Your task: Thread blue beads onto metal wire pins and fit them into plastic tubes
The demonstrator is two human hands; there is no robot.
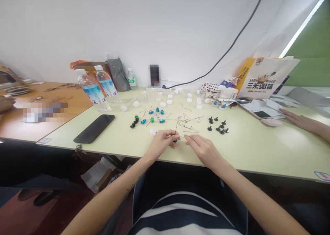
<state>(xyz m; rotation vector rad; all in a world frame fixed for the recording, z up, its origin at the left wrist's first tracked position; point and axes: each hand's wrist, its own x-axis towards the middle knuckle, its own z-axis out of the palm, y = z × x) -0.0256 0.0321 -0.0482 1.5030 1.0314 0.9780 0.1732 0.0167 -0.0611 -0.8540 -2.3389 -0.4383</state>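
Observation:
Close to the table's front edge, my left hand point(163, 141) is closed in a pinch around a small dark blue part point(175, 141), mostly hidden by the fingers. A thin metal wire point(176, 127) stands up from that pinch. My right hand point(202, 147), also pinching, holds the end of a thin wire point(182, 137) that runs across to the left fingers. Whether both wires are one bent piece, I cannot tell. Just beyond lie several loose bent wires point(190, 127), small blue plastic parts point(162, 121), a green part point(152, 120) and a white cap point(153, 132).
Black disc-shaped pieces with stems point(221, 127) lie to the right, a black phone point(94, 129) to the left. Behind are clear tubes with white caps point(129, 104), two water bottles point(90, 89) and a paper bag point(266, 77). Another person's hand point(296, 120) rests at the right.

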